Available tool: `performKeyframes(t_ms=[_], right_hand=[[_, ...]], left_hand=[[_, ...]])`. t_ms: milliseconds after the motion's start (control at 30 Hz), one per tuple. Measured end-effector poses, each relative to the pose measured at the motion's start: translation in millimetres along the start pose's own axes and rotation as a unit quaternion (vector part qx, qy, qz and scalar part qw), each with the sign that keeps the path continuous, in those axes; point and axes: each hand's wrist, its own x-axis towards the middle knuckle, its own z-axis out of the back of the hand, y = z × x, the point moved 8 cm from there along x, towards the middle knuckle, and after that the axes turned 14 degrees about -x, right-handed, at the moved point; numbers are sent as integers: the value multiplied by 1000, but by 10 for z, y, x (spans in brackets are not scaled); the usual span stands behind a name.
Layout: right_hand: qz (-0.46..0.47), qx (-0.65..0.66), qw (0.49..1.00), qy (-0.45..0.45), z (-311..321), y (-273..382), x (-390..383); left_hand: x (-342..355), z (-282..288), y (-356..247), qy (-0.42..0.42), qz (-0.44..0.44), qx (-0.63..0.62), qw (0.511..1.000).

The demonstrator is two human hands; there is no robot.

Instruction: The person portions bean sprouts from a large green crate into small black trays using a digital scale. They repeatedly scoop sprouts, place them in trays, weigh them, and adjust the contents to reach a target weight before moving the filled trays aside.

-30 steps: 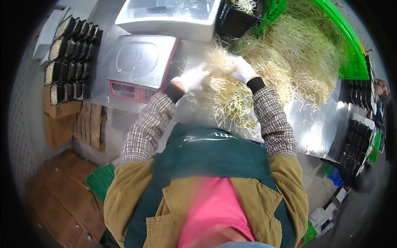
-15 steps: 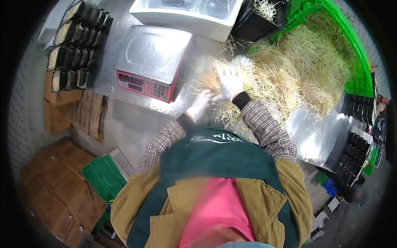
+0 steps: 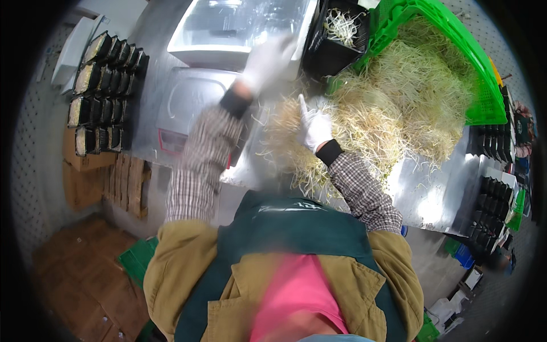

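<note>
My left hand [image 3: 266, 64], in a white glove, is stretched forward over the right edge of the scale, near the front of the white foam box [image 3: 208, 56]. Motion smears its fingers. My right hand [image 3: 315, 129], also gloved in white, rests at the near left side of a heap of pale bean sprouts [image 3: 370, 117]. One of its fingers points away from me, and no object shows in its grasp. The digital scale [image 3: 194, 94], with a metal pan and red-edged panel, is partly covered by my left sleeve.
A black bin [image 3: 336, 54] with some sprouts stands beside the foam box. Behind the heap curves a tipped green plastic crate [image 3: 491, 85]. Rows of filled black trays [image 3: 102, 100] line the left, above cardboard boxes [image 3: 85, 273]. More black trays [image 3: 491, 202] stand at right.
My left hand has left the sprouts and swung forward, its arm now crossing the scale. My right hand stays at the sprouts, with one finger extended. The view has shifted slightly.
</note>
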Motion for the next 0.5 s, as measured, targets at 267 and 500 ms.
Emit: performKeyframes(t_ms=[267, 500], right_hand=[[33, 6, 990, 137, -312, 228, -187], [77, 72, 978, 179, -517, 142, 58]], left_hand=[[1869, -996, -78, 76, -75, 133, 985], [1967, -1221, -260, 77, -70, 234, 967]])
